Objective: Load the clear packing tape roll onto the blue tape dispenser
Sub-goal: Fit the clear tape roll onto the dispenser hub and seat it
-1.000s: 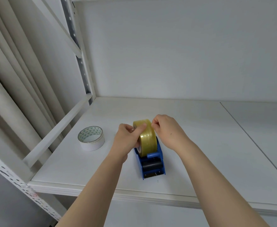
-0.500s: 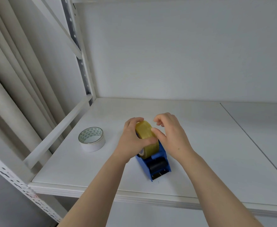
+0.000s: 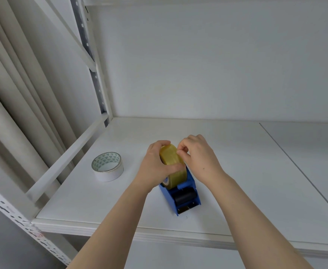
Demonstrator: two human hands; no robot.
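On the white shelf (image 3: pixel 236 171), dead centre, the left hand (image 3: pixel 155 167) is wrapped around the yellowish clear tape roll (image 3: pixel 175 166), thumb across its front, gripping it. The right hand (image 3: pixel 198 158) is at the roll's 2 o'clock, fingertips (image 3: pixel 179 151) pinched on the top edge; can't tell if there's a loose tape end between them, too small. The roll sits upright in the blue tape dispenser (image 3: pixel 180 199), but the hub is hidden behind the hands, so no idea if it's fully seated. The dispenser's black roller and toothed blade point to 6 o'clock. At 9 o'clock, well apart, a white tape roll (image 3: pixel 107 166) lies flat.
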